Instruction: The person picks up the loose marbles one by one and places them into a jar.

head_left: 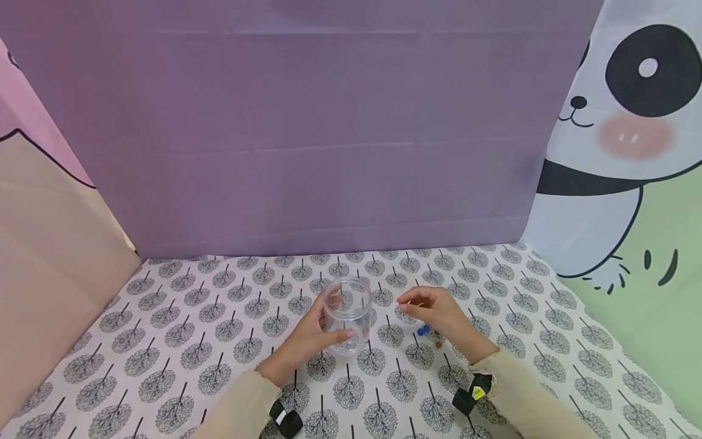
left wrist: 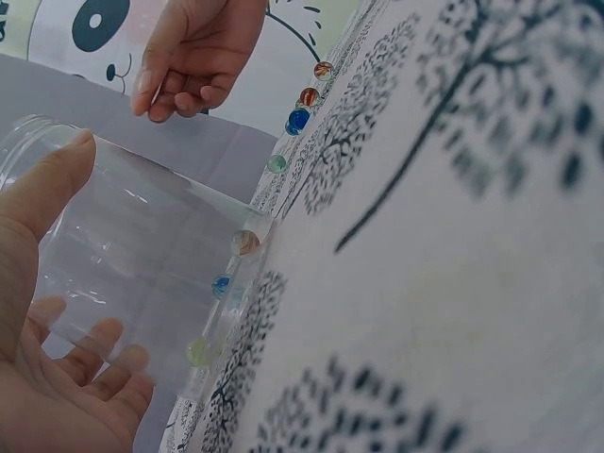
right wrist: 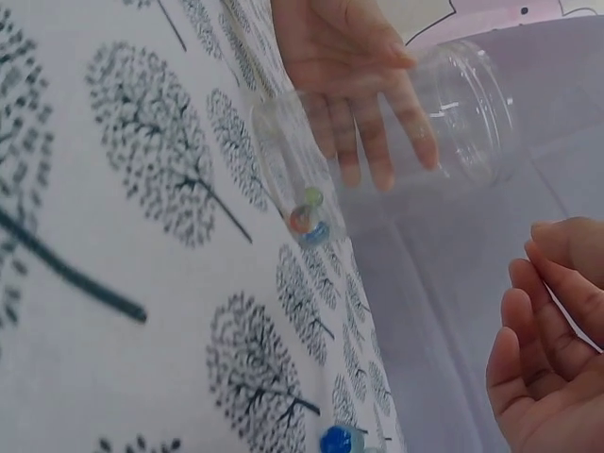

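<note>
Clear jar (head_left: 353,316) gripped by left hand (head_left: 311,332); probably light, slick, best held mid-wall. Right hand (head_left: 437,309) loosely curled, seemingly empty.

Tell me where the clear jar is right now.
In the head view, the clear jar is at the lower middle of the picture, held by the left hand, with the right hand off to its right.
</note>
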### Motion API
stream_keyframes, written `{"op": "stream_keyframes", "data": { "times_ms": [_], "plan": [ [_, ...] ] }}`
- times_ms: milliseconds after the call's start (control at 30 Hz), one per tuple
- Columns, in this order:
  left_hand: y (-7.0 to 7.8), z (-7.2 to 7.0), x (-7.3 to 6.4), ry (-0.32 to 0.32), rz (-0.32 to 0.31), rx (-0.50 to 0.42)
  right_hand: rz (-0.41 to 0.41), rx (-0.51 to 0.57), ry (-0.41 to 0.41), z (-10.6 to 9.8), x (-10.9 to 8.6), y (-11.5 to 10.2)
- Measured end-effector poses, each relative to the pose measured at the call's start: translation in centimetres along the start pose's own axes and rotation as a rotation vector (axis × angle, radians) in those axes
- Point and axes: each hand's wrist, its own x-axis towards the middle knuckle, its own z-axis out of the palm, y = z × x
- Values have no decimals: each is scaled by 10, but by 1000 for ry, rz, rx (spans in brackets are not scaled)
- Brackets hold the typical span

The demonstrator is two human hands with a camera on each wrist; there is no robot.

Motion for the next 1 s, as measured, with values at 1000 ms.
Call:
{"op": "stream_keyframes", "data": {
  "times_ms": [1000],
  "plan": [
    [2, 1, -1, 10, -19, -2, 51, -17, 21, -26, -15, 28]
  ]
}}
